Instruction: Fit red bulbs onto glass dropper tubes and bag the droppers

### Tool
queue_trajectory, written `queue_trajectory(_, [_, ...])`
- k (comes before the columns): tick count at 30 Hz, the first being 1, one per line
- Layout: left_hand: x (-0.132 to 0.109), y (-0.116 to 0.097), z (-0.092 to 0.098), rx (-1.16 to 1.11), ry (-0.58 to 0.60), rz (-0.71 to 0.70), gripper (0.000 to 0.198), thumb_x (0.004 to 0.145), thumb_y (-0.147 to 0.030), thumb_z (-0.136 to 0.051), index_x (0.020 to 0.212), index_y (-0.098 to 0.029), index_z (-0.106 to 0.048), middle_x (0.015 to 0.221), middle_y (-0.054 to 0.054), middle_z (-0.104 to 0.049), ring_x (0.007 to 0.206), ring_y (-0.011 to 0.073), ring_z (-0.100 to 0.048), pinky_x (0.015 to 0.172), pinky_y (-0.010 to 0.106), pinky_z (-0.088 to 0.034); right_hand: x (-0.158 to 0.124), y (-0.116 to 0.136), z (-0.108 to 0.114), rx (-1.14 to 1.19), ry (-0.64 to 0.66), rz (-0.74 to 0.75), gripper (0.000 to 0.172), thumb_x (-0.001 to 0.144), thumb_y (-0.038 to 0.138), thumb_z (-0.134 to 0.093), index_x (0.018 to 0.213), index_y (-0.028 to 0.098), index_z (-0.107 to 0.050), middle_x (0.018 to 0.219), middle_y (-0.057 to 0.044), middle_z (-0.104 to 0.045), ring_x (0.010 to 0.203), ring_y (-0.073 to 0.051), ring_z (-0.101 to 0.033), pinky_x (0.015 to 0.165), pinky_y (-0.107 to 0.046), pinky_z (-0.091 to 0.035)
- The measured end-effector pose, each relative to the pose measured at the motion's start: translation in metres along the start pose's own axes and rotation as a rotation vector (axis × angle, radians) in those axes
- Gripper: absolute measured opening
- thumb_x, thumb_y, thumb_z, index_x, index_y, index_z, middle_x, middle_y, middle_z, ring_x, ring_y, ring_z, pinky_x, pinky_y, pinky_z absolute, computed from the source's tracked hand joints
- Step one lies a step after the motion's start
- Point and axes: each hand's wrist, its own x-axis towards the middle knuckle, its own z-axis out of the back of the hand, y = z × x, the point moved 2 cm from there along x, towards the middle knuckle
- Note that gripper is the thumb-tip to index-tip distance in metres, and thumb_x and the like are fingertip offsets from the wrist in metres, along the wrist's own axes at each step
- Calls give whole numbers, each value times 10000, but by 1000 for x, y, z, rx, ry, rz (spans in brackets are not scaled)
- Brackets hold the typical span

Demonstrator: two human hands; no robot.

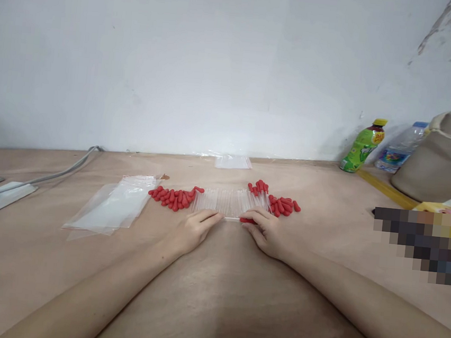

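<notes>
Pinching clear tube (230, 219) in left grip (196, 230), red bulb (246, 220) in right grip (268, 230); likely joining both; needs straight push between grips next.

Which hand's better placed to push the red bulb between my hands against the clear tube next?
Probably your right hand: its fingers hold the red bulb, while your left hand holds the clear tube's other end.

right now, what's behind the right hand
Behind the right hand are clear tubes and red bulbs. It covers part of some tubes; what lies under it cannot be seen.
</notes>
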Motion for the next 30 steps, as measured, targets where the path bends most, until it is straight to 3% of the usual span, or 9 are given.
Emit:
queue_trajectory(11, [-2,0,-2,-10,32,-87,389,850,-61,-367,1206,-201,-441,1001,57,-600,877,148,-574,740,272,-504,0,0,-1,-1,15,11,136,827,213,-470,874,205,-597,794,-37,-621,712,-138,-570,626,-261,-463])
queue_trajectory(21, [-1,-5,0,-31,100,-135,414,871,-75,-351,1267,-197,-356,967,59,-597,833,140,-564,709,270,-498,-4,-6,-6,-15,6,134,139,826,234,-481,886,187,-598,752,-41,-600,690,-131,-546,617,-247,-449])
queue_trajectory(30, [-1,-8,-4,-3,15,-155,381,859,-82,-394,1228,-178,-402,950,59,-597,848,150,-557,710,277,-495,-2,-3,-9,-112,2,183,139,828,234,-481,861,158,-592,726,-54,-580,669,-140,-521,599,-262,-433])
